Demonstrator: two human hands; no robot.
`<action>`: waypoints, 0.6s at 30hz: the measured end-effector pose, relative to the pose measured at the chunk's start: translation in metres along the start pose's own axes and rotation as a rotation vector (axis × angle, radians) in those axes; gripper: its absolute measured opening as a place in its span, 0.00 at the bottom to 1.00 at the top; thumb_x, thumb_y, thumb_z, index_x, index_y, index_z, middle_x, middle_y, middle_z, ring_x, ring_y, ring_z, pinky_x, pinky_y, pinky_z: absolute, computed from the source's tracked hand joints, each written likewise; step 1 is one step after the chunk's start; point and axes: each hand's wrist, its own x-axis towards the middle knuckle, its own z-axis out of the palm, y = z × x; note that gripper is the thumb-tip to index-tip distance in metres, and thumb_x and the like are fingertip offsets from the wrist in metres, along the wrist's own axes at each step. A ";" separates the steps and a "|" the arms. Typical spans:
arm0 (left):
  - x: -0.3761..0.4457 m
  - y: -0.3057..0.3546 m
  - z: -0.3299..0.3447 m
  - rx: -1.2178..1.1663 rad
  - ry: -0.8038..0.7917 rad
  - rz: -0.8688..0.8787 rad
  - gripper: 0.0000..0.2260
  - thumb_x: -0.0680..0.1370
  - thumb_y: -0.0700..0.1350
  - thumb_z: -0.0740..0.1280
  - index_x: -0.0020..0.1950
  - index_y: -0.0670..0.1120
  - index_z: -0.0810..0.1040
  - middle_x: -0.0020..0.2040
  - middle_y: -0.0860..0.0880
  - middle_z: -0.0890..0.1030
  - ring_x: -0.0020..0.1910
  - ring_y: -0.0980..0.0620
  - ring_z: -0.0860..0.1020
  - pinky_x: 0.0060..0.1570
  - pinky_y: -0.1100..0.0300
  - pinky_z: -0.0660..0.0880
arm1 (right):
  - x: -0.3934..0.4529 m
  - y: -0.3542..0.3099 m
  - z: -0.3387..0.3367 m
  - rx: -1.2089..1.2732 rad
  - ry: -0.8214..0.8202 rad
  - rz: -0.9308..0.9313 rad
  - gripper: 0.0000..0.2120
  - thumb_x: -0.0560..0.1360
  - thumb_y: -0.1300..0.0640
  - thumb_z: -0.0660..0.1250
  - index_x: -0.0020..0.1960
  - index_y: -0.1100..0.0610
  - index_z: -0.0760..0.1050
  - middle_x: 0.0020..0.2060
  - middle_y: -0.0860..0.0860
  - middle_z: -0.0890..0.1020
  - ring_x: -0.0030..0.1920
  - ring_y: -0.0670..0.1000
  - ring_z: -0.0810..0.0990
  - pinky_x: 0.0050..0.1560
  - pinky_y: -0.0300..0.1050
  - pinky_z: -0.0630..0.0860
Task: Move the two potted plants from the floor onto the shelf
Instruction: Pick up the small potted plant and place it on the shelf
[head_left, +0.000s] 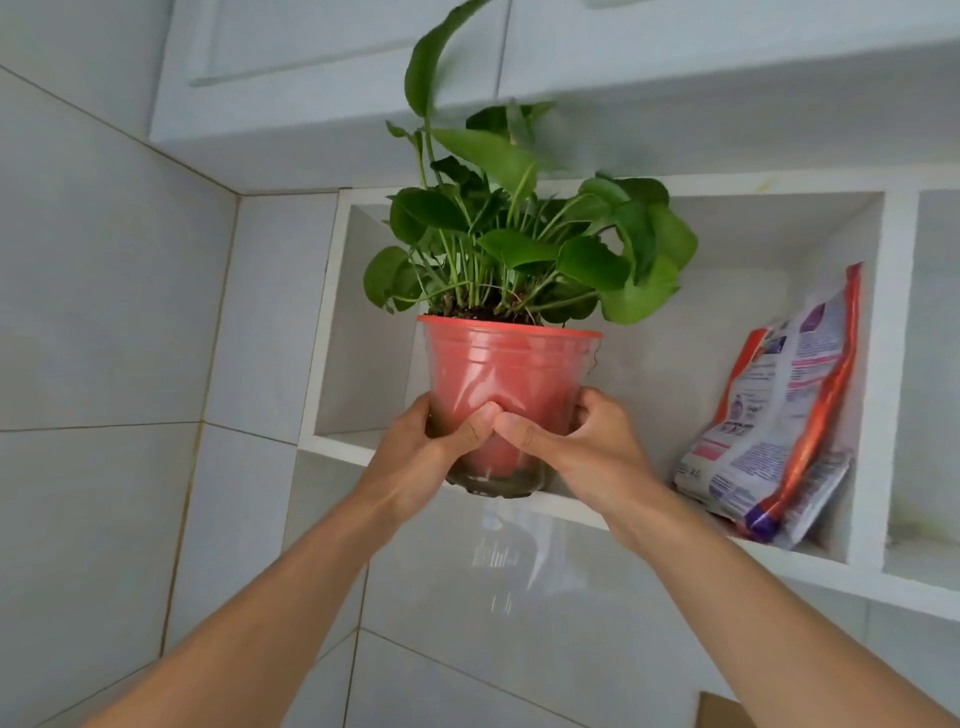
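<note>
A potted plant (506, 374) with broad green leaves grows in a red pot inside a clear outer cup. Both hands hold it in front of the white wall shelf (353, 452), its base about level with the shelf's front edge. My left hand (431, 447) grips the lower left side of the pot, thumb across the front. My right hand (582, 441) grips the lower right side, its thumb meeting the left one. One long leaf reaches up past the cabinet above. No second plant is in view.
A printed orange and white bag (774, 415) leans in the right part of the same shelf niche. A second niche (930, 364) opens further right. White cabinets (337, 62) hang above, tiled walls lie left and below, and a cardboard corner (722, 709) shows at the bottom.
</note>
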 end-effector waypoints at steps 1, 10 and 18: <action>0.001 -0.001 0.000 0.012 0.001 0.007 0.40 0.61 0.74 0.69 0.67 0.55 0.72 0.57 0.59 0.82 0.53 0.60 0.81 0.35 0.74 0.76 | 0.001 0.002 0.000 -0.026 0.007 -0.011 0.48 0.44 0.26 0.78 0.60 0.46 0.77 0.49 0.41 0.86 0.46 0.40 0.86 0.46 0.40 0.84; 0.003 0.010 0.005 0.132 0.021 -0.037 0.33 0.67 0.72 0.67 0.63 0.52 0.76 0.50 0.56 0.83 0.45 0.61 0.83 0.31 0.75 0.75 | 0.012 0.016 -0.006 -0.069 0.003 0.055 0.31 0.55 0.32 0.79 0.52 0.46 0.80 0.46 0.41 0.88 0.48 0.43 0.87 0.55 0.47 0.83; -0.001 0.018 0.009 0.305 0.293 0.110 0.41 0.65 0.62 0.78 0.72 0.49 0.67 0.61 0.50 0.79 0.53 0.51 0.80 0.43 0.63 0.78 | 0.008 0.021 -0.034 -0.194 -0.197 -0.022 0.24 0.64 0.49 0.82 0.56 0.43 0.78 0.47 0.39 0.88 0.49 0.40 0.86 0.46 0.32 0.80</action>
